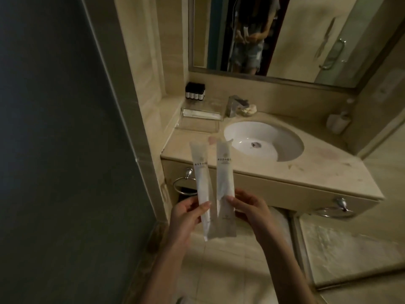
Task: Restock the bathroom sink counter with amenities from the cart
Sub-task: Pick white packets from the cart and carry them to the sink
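Left hand (186,213) pinches slim frosted-plastic packet (200,176); right hand (249,208) pinches twin packet (224,172).

the print on the left sachet (200,172) and the right sachet (224,170) is too blurred to be read, and their contents are veiled by frosted wrap. the fingers of the left hand (186,218) and the right hand (249,209) are mostly hidden behind them. the left forearm (166,270) and right forearm (282,266) are cut off at the near edge. the labels on the small bottles (195,91) cannot be made out.
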The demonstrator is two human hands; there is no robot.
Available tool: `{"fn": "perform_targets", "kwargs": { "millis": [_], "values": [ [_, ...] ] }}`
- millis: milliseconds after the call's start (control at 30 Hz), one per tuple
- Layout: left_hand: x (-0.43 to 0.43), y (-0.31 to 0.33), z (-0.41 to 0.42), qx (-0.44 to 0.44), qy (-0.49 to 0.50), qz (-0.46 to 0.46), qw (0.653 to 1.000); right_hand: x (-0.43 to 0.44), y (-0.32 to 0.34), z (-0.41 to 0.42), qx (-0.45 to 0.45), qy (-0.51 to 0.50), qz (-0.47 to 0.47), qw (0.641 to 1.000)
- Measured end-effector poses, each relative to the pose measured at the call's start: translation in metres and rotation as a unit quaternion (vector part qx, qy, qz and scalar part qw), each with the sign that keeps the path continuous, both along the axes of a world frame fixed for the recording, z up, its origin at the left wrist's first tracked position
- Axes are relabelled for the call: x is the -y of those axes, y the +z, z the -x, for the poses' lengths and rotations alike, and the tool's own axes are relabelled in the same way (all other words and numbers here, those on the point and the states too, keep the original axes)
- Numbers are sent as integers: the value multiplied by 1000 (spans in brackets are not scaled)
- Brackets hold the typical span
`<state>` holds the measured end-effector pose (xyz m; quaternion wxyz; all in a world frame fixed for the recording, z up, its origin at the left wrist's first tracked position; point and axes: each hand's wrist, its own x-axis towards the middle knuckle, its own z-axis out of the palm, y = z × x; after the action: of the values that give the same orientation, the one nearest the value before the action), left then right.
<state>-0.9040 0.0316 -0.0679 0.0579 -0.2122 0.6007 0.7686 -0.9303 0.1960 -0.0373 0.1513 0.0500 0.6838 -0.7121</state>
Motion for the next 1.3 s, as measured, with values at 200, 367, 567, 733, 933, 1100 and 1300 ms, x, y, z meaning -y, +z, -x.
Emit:
{"fn": "perform_targets", "kwargs": {
  "millis": [200, 367, 567, 733, 933, 1100, 1300],
  "values": [
    [14, -18, 43, 34, -18, 2, 999, 20, -22, 59, 40, 29, -3, 999],
    [30, -35, 105, 89, 31, 36, 995, 39, -39, 133, 65, 46, -20, 997],
    [51, -59, 224, 139, 121, 107, 977, 62, -50, 256, 29, 79, -65, 994],
    [46, -45, 341, 131, 131, 0, 983, 57, -32, 377, -12, 65, -95, 993],
    [31, -38, 430, 102, 118, -53, 986, 44, -44, 475, -15, 72, -132, 989],
    [39, -54, 459, 107, 123, -2, 987, 50, -78, 514, -16, 97, -226, 969],
    [57, -75, 506, 198, 148, -34, 968, 63, -103, 578, -67, 145, -342, 926]
  ]
}}
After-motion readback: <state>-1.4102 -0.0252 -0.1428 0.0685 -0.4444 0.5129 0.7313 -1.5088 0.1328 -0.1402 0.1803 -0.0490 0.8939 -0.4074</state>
